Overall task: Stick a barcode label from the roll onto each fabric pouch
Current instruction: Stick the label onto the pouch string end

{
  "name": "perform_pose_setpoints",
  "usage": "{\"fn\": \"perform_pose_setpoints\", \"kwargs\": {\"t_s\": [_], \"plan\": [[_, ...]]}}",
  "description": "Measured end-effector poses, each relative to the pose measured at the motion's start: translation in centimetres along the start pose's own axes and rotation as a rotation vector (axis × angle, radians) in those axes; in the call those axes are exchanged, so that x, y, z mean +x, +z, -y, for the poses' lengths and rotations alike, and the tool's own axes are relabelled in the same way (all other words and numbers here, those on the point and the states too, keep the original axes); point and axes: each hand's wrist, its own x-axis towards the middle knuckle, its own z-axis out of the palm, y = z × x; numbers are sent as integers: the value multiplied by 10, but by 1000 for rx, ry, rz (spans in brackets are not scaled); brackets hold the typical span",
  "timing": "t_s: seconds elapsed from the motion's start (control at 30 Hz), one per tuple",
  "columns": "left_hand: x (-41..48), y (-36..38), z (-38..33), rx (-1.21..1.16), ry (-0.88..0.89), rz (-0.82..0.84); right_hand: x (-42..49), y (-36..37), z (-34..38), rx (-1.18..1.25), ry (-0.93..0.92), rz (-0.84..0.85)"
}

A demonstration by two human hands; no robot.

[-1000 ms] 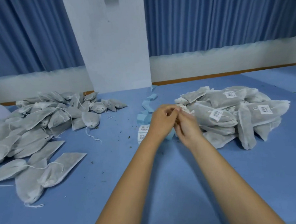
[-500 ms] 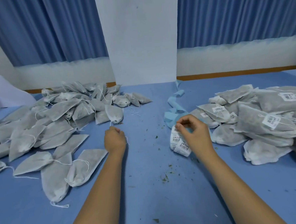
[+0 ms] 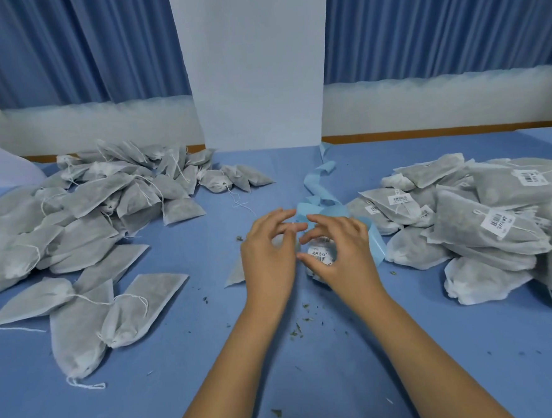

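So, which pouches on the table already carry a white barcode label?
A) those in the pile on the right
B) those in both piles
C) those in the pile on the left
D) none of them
A: several pouches in the right pile show white barcode labels, while the pouches in the left pile show only bare grey fabric and strings.

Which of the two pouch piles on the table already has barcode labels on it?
The pile on the right: white barcode labels show on several of its pouches. The left pile shows none.
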Motion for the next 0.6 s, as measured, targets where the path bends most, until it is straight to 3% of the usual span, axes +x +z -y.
{"fn": "perform_pose_setpoints", "kwargs": {"t_s": [0.13, 0.27, 0.43, 0.6], "plan": [[-14, -3, 0, -12, 65, 87, -4, -1, 1, 98, 77, -99], [-13, -6, 1, -75, 62, 107, -4, -5, 6, 191, 136, -90], [-7, -10, 0, -206, -35, 196, -2, -12, 6, 15, -181, -161], [-6, -11, 2, -78, -7, 378, 3, -21, -7, -144, -281, -306]]}}
